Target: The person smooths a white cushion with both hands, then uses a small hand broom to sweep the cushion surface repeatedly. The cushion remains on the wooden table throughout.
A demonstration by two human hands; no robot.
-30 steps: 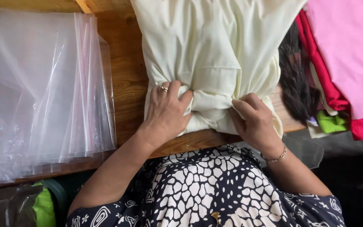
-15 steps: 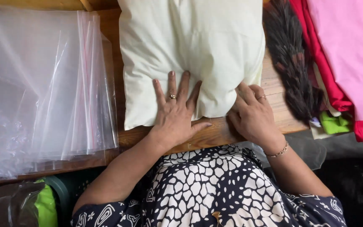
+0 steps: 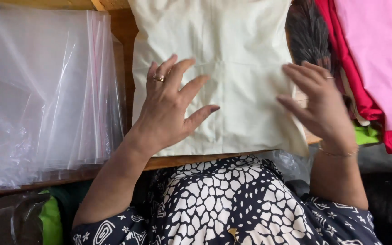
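A folded cream garment (image 3: 232, 68) lies flat on the wooden table (image 3: 123, 31), directly in front of the person and centred in the head view; its near edge runs along the table's front edge, just above the person's lap. The left hand (image 3: 171, 106) rests palm down on the left part of the garment, fingers spread and extended, thumb angled out toward the middle; it grips nothing, and a ring shows on one finger. The right hand (image 3: 318, 106) sits at the garment's right edge, fingers straight and slightly apart, palm turned toward the cloth; it is likewise unclenched and holds nothing, though whether the fingertips actually press on the fabric cannot be determined. A thin bracelet circles the right wrist. To the left of the garment, just beside it, a stack of clear plastic bags (image 3: 41, 90) covers the table surface, with one bag edge standing close to the garment's left side. To the right, a pile of pink and red cloth (image 3: 377, 59) lies near the right hand, with a dark striped piece (image 3: 309, 31) between that pile and the garment and a green piece (image 3: 366, 134) under the pile's near edge. The person wears a dark dress with a white pattern (image 3: 223, 204).
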